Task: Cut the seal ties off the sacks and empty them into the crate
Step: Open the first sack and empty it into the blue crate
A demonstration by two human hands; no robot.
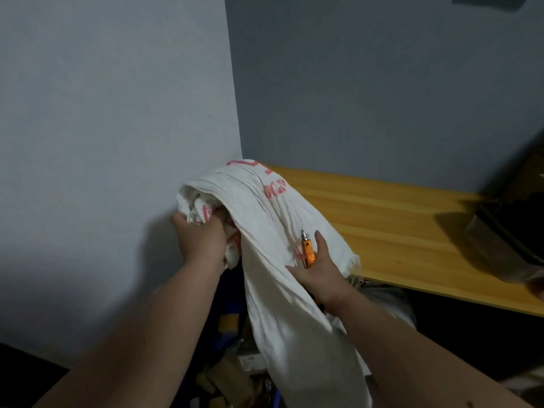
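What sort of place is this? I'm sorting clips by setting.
Probably a back room used for unpacking goods, though that's a guess: bare grey walls, a plain wooden bench, a printed white sack held upended over boxes below.

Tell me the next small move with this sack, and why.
Probably lift the bunched end higher and shake. The left hand grips the white sack at its gathered top, the right hand holds its side along with an orange cutter, and the sack hangs limp toward boxes below, seemingly near empty.
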